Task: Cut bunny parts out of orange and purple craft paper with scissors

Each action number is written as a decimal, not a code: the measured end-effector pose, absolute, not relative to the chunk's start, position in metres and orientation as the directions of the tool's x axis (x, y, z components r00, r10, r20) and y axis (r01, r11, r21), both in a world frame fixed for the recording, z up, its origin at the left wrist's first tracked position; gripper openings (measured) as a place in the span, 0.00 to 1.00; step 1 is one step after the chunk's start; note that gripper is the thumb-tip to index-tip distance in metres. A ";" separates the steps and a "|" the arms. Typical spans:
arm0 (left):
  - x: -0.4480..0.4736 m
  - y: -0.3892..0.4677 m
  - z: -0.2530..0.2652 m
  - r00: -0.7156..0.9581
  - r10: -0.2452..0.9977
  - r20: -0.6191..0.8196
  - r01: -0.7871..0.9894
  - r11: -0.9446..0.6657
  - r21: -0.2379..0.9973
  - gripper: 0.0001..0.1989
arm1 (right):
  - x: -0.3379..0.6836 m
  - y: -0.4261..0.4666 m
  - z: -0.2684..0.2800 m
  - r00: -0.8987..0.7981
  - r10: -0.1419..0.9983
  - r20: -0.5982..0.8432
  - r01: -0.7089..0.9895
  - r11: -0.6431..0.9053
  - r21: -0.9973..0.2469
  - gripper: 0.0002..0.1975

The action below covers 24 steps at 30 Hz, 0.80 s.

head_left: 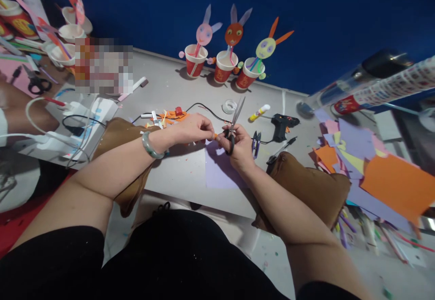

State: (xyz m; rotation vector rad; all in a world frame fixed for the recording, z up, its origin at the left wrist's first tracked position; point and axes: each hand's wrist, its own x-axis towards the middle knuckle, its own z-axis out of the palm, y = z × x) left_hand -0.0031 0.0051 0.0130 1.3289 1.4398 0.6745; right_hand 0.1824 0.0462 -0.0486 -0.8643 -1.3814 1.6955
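My right hand [240, 149] is closed around the black handles of a pair of scissors [238, 111], whose blades point away from me. Between its fingertips and those of my left hand [192, 130] is a small orange piece [215, 136], probably paper. My left fingers are pinched together at that piece. Below both hands lies a sheet of light purple paper [220, 171]. Beyond them sits a roll of white tape [229, 106]. Purple-handled thread snips [256, 144] rest just right of my right hand.
Three rabbit-faced paper cups [222, 68] stand along the blue wall. A black glue gun [283, 125], a glue stick [259, 113] and brown cushions [307, 191] are near my right arm. Coloured paper [397, 182] is heaped at right. Left are a power strip [90, 123] and another person's arm [29, 109].
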 end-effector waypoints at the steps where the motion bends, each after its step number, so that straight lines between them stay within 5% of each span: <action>1: -0.003 0.005 0.013 0.128 0.945 -0.301 0.379 0.234 0.895 0.04 | 0.183 0.046 -0.049 -0.474 0.880 -0.032 -0.139 -0.110 -0.984 0.24; 24: -0.006 0.006 0.016 0.072 0.973 -0.221 0.434 0.169 0.885 0.04 | 0.183 0.047 -0.048 -0.456 0.890 -0.022 -0.103 -0.077 -0.992 0.23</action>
